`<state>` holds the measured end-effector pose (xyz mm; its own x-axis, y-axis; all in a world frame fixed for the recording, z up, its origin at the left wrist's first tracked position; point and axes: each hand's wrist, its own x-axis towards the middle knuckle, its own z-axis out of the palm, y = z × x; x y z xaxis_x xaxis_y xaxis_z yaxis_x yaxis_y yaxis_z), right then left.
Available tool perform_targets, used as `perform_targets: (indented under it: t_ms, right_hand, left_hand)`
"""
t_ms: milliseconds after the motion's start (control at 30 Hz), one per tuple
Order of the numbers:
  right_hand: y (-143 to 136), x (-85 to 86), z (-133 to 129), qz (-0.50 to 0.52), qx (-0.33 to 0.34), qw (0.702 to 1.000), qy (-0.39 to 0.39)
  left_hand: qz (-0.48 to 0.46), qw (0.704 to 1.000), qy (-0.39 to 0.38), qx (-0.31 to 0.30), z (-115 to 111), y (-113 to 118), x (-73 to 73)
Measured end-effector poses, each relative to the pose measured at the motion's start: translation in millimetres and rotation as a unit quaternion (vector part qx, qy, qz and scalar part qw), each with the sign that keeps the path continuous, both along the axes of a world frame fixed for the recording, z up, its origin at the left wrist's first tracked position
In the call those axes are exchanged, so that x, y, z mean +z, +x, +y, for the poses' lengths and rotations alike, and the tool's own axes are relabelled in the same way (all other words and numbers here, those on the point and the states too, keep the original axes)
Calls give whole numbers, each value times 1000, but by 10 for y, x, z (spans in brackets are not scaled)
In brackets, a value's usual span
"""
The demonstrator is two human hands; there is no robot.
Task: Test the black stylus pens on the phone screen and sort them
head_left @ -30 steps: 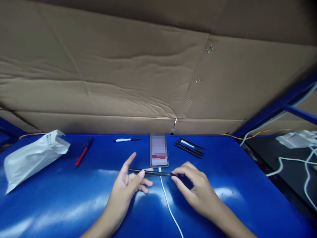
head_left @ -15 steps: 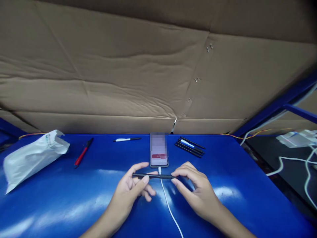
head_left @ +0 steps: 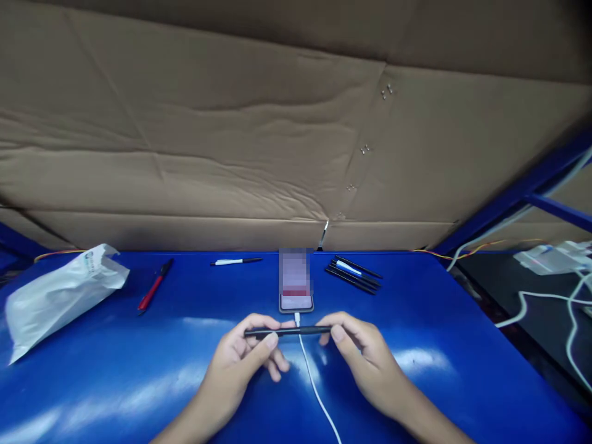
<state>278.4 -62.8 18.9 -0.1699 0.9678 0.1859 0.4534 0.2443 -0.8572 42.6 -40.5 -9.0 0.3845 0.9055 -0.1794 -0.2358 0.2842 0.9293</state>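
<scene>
A black pen (head_left: 291, 331) lies level between my two hands, above the blue table (head_left: 171, 370). My left hand (head_left: 243, 354) is closed on its left part, the thumb on the near side and the fingers behind. At the pen's right end, my right hand (head_left: 363, 354) pinches it between thumb and fingers. Just beyond the pen stands a phone (head_left: 296, 302) with a lit, partly blurred screen. Its white charging cable (head_left: 314, 385) runs under the pen toward me.
Several black pens (head_left: 351, 281) and a blue-and-white pen (head_left: 348, 268) lie right of the phone. A white-and-black pen (head_left: 235, 261), a red-and-black pen (head_left: 155, 290) and a white plastic bag (head_left: 65, 296) are on the left. Cardboard (head_left: 231, 154) rises behind; a blue frame bar (head_left: 504, 197) slants at right.
My right hand has shifted its grip on the pen's right end, its thumb moving up onto the near side. My left hand's index finger has curled closer to the pen.
</scene>
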Motion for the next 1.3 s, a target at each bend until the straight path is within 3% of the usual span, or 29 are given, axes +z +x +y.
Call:
perform_targets:
  t_ms: [200,367,467,633,700,833,933,1167,1300]
  right_hand:
    - [-5,13,-7,-12,35,999,-1]
    - [14,8,-5,-18,14,1000,-6]
    - [24,16,-17,-26,19,999,-12]
    - [-9,-32,-34,15,44,995,-90]
    - [-25,-42,-32,21,43,992,-114]
    - [-31,-4,-30,-19,29,997,-73]
    - [-21,43,-39,-40,56,995,-71]
    - [-101,98,-68,-55,138,976,-161]
    - [-106,69,-40,-33,117,980,-156]
  left_hand:
    - [-1,1000,-2,-20,-14,-1,5]
    - [1,1000,6,-1,1,1,1]
    - [2,1000,10,-24,-2,2,27]
    - [28,998,41,-49,-64,-9,67]
    - [35,998,46,-33,-73,-17,48]
    - [43,998,36,3,-47,-34,-19]
    - [42,998,38,7,-38,-32,-39]
    - [5,997,52,56,-37,12,23]
    - [-13,994,35,100,27,-24,64]
